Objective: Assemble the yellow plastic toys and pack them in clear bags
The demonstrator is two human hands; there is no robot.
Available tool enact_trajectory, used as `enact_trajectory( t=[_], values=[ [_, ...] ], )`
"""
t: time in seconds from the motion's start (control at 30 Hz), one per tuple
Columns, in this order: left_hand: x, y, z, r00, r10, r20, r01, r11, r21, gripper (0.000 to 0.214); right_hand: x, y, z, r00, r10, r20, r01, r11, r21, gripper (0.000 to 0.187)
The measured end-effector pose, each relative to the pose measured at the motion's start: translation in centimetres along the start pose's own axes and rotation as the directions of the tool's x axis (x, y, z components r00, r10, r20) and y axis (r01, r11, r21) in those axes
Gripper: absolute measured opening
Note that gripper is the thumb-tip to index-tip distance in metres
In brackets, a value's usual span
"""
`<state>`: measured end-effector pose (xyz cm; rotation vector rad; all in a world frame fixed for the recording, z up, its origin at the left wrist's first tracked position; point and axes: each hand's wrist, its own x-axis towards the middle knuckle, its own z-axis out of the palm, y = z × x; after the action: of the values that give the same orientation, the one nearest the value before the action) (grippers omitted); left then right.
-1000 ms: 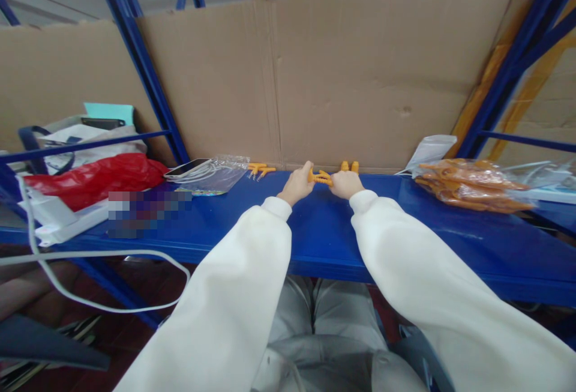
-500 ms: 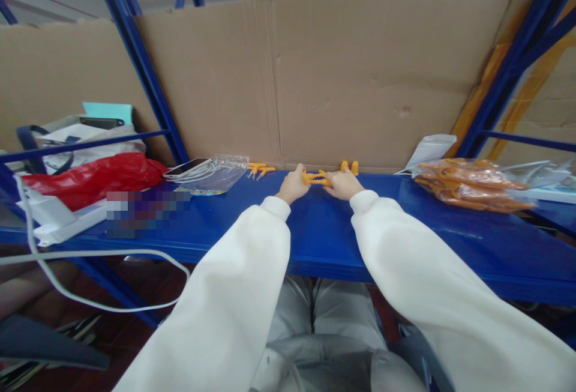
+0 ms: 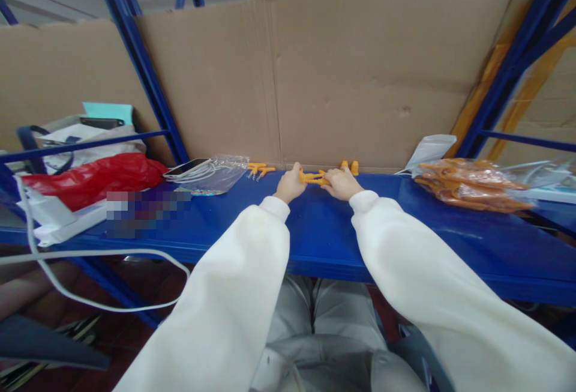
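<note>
An orange plastic piece (image 3: 314, 177), thin and knobbly like part of a jointed figure, stretches between my two hands low over the blue shelf (image 3: 328, 230). Its left end is in the closed fingers of my left hand (image 3: 291, 184). The fingers of my right hand (image 3: 342, 183) are closed on its other end. Just behind my right hand, two small orange blocks (image 3: 350, 167) stand against the cardboard. Left of my left hand lie orange branched pieces (image 3: 260, 169) with small metal bits on them. My fingers hide both ends of the held piece.
A tall cardboard sheet (image 3: 360, 74) backs the shelf. Leftward lie a clear plastic bag (image 3: 216, 177), a phone (image 3: 189, 168) with white cable, a red bag (image 3: 99, 179) and a white power strip (image 3: 76, 224). Bagged orange parts (image 3: 468, 185) are at right. Blue posts (image 3: 144, 68) frame the sides.
My left hand has shifted slightly left with its end of the orange piece, which now sits a little lower and further left. My right hand has barely moved.
</note>
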<state>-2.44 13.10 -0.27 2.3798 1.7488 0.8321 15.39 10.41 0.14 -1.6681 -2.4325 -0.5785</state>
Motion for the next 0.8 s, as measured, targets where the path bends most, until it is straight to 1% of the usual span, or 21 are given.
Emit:
enact_trajectory(
  t=[0.23,0.33,0.4,0.47,0.67,0.8],
  values=[
    [-0.1,0.3,-0.2,1.0,0.008,0.015,-0.009,0.999,0.048,0.04,0.1,0.2,0.1,1.0,0.001,-0.015,-0.001,1.0,-0.023,0.028],
    [-0.2,0.3,-0.2,0.999,-0.003,0.034,0.002,0.999,0.045,0.039,0.2,0.6,0.6,0.997,-0.007,-0.071,0.006,1.0,-0.026,0.026],
    [-0.2,0.4,-0.2,0.998,-0.016,0.055,0.015,1.0,0.024,0.037,0.3,0.8,0.9,0.993,-0.005,-0.119,0.002,1.0,-0.027,0.028],
    [-0.3,0.3,-0.2,0.998,-0.026,0.065,0.026,1.0,0.005,0.036,0.3,1.0,1.0,0.99,0.01,-0.143,-0.013,1.0,-0.024,0.031],
    [-0.3,0.2,-0.2,0.997,-0.053,0.05,0.054,0.998,-0.026,0.037,0.1,0.9,0.7,0.989,0.08,-0.126,-0.08,0.997,0.011,0.034],
    [-0.3,0.3,-0.3,0.997,-0.068,0.048,0.07,0.997,-0.036,0.04,-0.2,1.0,0.6,0.982,0.176,-0.076,-0.175,0.984,0.017,0.034]
  ],
)
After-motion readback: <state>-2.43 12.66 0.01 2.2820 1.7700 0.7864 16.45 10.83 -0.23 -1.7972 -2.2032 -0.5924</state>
